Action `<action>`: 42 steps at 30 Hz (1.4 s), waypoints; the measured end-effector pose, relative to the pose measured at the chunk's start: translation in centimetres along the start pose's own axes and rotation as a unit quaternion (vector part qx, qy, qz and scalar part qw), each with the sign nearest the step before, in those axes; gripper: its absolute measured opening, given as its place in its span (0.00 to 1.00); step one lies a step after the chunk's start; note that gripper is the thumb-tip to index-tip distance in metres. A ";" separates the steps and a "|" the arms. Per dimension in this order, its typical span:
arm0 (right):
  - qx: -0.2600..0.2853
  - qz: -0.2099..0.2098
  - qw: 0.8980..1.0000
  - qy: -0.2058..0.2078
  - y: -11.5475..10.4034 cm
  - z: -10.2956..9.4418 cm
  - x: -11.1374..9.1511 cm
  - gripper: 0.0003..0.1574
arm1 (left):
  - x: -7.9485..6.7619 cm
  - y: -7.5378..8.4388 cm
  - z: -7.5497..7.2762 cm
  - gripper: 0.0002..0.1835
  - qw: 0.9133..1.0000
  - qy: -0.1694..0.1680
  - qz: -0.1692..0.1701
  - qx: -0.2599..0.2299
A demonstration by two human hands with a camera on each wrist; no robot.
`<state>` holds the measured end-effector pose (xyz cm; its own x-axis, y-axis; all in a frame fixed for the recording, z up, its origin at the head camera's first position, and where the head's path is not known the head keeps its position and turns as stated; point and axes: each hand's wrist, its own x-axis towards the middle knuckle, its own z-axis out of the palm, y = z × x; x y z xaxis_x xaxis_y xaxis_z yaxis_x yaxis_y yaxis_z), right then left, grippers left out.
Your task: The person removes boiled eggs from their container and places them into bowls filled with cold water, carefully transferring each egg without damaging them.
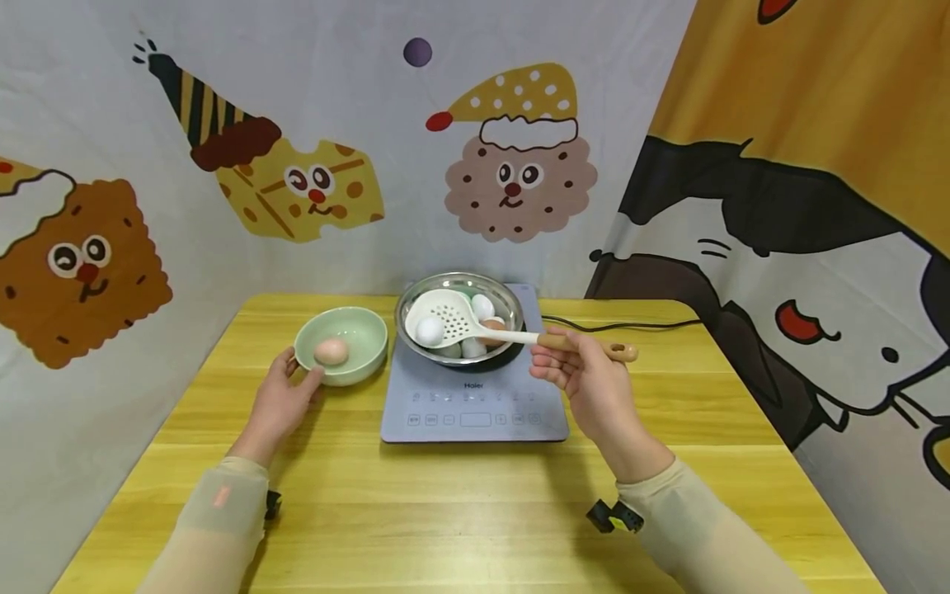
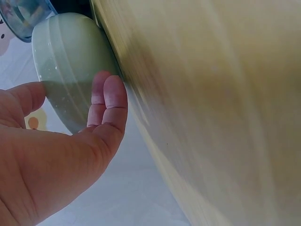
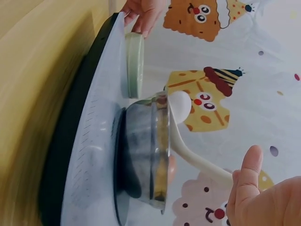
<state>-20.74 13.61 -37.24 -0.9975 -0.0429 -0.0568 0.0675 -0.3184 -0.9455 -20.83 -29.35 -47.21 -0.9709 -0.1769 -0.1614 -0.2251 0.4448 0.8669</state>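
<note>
My right hand (image 1: 594,381) grips the wooden handle (image 1: 619,352) of a white skimmer (image 1: 454,312). One white egg (image 1: 429,332) lies in the skimmer's perforated head, over a stainless steel bowl (image 1: 514,301). Several white and brown eggs, among them a white one (image 1: 482,308), sit inside that steel bowl. At the left, my left hand (image 1: 279,398) holds a pale green bowl (image 1: 352,375), thumb near its rim and fingers against its outer side. A brown egg (image 1: 331,352) rests in the green bowl. From the right wrist, the skimmer's neck (image 3: 200,162) rises out past the steel bowl's rim.
Beneath the steel bowl is a flat induction cooker (image 1: 475,433) with touch keys along its front. Its black cord (image 1: 631,327) runs off to the right. Everything stands on a wooden table (image 1: 475,511), with printed cartoon cloth (image 1: 319,82) hanging behind it.
</note>
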 end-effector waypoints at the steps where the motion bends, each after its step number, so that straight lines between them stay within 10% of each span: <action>1: 0.003 0.002 1.000 0.001 -0.1 0.2 -0.1 0.27 | -0.1 0.0 0.0 0.48 1.000 0.000 0.000 0.001; 20: 0.081 0.026 0.996 -0.014 1.9 9.9 -0.6 0.25 | -0.1 -0.2 -0.1 0.47 1.000 0.001 0.002 -0.007; 32: -0.055 -0.071 0.995 -0.052 6.6 12.8 -1.7 0.28 | -0.1 0.3 0.0 0.47 1.000 0.004 -0.006 -0.013; 42: -0.156 -0.218 0.958 -0.104 7.0 12.5 -3.0 0.26 | -0.3 0.3 0.0 0.47 1.000 0.007 -0.001 -0.010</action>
<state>-17.02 -0.35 -39.64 -0.9006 -0.1685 0.4006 -0.3977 -0.0523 -0.9160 -20.63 -29.20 -46.87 -0.9690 -0.1911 -0.1569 -0.2260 0.4275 0.8753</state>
